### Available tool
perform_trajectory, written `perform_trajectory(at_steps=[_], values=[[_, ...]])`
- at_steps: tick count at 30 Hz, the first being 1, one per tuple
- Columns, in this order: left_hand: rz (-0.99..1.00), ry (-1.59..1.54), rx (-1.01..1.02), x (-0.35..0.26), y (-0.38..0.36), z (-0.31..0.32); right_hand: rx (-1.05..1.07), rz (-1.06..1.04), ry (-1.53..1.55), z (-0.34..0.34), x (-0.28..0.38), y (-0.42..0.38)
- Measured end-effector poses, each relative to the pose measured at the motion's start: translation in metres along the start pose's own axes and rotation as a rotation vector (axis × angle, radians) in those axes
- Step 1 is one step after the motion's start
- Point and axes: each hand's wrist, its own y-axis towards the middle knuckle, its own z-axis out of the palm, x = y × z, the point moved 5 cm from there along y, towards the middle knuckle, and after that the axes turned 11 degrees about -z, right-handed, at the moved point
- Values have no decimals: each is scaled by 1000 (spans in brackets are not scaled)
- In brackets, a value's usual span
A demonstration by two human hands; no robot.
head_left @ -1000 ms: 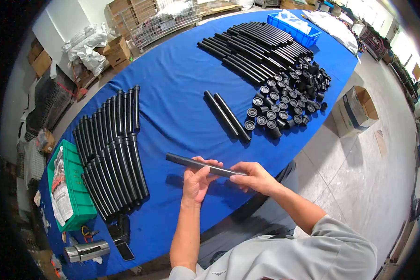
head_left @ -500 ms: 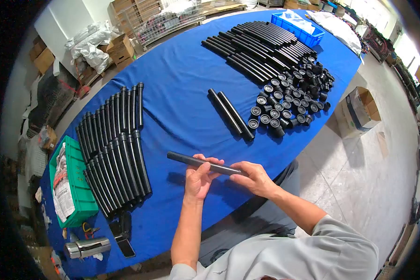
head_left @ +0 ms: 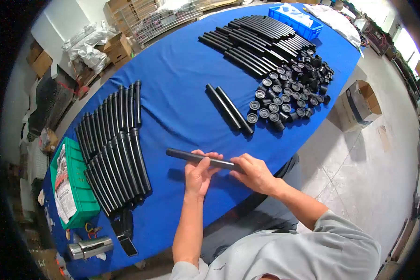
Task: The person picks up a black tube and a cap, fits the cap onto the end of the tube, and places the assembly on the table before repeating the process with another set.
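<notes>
A black tube [head_left: 178,154] is held above the blue cloth, lying nearly level and sloping slightly down to the right. My left hand [head_left: 199,176] grips its middle, thumb on top and fingers behind. At the right end, the fingers of my right hand [head_left: 257,176] are wrapped round the tube and hide its tip. Beyond my hands, two loose black tubes [head_left: 224,109] lie side by side. Many round black end caps [head_left: 279,100] are heaped to the right of them.
Rows of black tubes [head_left: 254,42] lie at the far side, by a blue crate [head_left: 296,25]. On the left are tubes with collared ends [head_left: 119,163], a green crate [head_left: 81,186], a phone [head_left: 127,246] and a shiny metal cylinder [head_left: 91,247]. A cardboard box [head_left: 357,107] stands on the floor.
My right hand has shifted slightly up and its fingers have closed further round the tube's right end. My left hand keeps its grip, and the tube has barely moved.
</notes>
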Motion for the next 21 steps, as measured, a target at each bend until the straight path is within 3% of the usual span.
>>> perform_trajectory(at_steps=[1,4,5,8,9,12,21], values=[[15,3,22,1,1,-2,10,64,35,-2,-2,0],[10,-12,50,-2,-1,6,197,691,560,-3,-12,0],[4,-5,46,-2,-1,7,181,718,683,4,-24,-8],[17,-42,48,0,0,8,11,194,237,-3,-14,-1],[17,-42,47,0,0,7,16,167,231,-3,-10,0],[18,-36,45,-2,-1,5,75,345,315,-6,-5,2],[37,-39,33,2,0,3,22,188,167,-2,-9,0]])
